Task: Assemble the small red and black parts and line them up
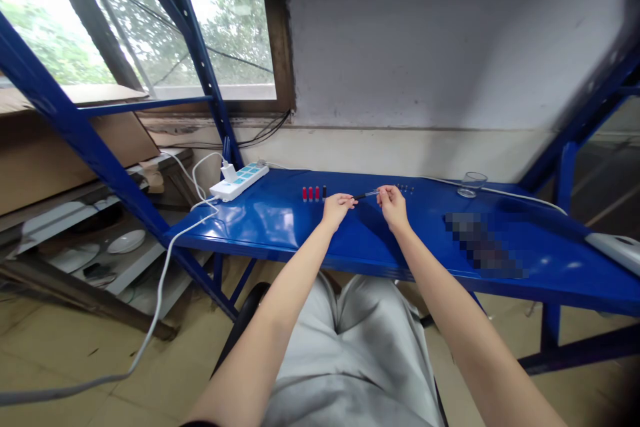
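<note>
Both my hands reach out over a blue metal table. My left hand and my right hand each pinch one end of a thin pen-like stick with a dark left end and a clear right part, held level just above the tabletop. A row of small red and dark caps stands upright just left of my left hand. A few tiny dark pieces lie behind my right hand.
A white power strip with a plugged charger and white cable lies at the table's left end. A clear glass cup stands at the back right. A blurred patch covers something on the right. Blue rack posts rise on both sides; shelves with plates sit at lower left.
</note>
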A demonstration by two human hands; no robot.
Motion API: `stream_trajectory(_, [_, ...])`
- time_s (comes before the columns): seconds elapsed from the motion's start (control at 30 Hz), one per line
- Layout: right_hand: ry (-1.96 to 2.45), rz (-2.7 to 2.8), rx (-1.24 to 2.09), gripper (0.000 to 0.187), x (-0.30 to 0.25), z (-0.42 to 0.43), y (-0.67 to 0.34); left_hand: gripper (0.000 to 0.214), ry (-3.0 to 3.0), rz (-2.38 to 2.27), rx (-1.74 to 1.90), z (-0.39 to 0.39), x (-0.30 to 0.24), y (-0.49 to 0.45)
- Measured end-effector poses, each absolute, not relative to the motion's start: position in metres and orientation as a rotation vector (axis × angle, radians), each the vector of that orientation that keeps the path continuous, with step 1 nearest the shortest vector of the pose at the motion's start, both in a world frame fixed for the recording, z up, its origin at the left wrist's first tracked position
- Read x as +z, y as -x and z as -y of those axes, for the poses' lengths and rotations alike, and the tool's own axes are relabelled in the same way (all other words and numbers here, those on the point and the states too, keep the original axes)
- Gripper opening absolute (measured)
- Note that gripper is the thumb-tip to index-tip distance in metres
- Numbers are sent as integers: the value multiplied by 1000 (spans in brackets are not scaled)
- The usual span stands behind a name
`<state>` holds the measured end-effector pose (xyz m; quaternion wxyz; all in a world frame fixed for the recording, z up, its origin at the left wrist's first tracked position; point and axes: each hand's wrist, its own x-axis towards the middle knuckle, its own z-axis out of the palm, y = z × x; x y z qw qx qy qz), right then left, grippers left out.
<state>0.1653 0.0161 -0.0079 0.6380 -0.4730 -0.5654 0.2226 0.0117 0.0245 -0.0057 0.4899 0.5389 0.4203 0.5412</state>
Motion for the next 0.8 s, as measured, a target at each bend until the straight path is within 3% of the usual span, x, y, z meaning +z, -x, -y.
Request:
stream_trajectory(0.3, [999,1221,811,38,-11,-20,-163,18,-1453,-850,1361,-29,-12,-20])
stream_trajectory(0.47, [1086,1234,796,39,-11,-21,-163,12,-1868,-957,1320,-41,22,-16])
stream_trajectory(0.67, [1198,1283,558,30,-11,-17,-167,10,-2633,-1201,844,-58,88,1])
stream_trajectory(0.8, [1246,1377,415,22,-12,-15,-168,16,-2852,-1342,489,-64,91,13])
